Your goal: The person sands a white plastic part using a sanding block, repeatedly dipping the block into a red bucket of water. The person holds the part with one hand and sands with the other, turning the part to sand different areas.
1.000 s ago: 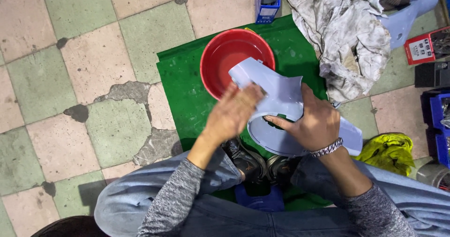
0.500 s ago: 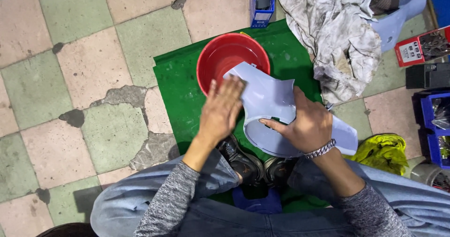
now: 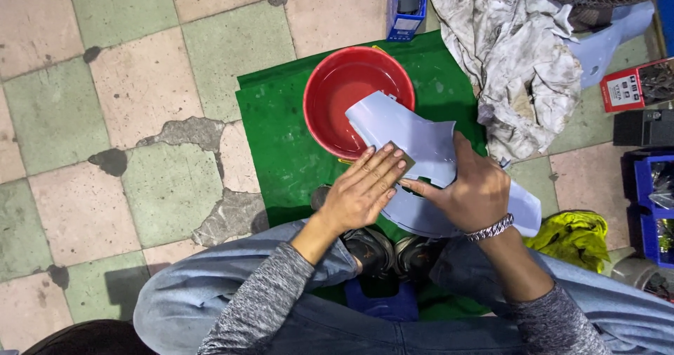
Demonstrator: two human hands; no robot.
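Panel (image 3: 414,141), gripped by right hand (image 3: 472,190), overhangs bowl (image 3: 330,81); left hand (image 3: 365,186) presses flat.

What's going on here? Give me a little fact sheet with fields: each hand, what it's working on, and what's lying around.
Left hand: left hand lies flat, pressing a small brownish pad on the pale blue plastic panel
Right hand: right hand, with a bracelet at the wrist, steadies the panel
Panel: one end reaches over the red basin
Basin: stands on a green mat; seems to hold water
Nearby: crumpled dirty cloth, yellow rag
Floor: worn, cracked tiles
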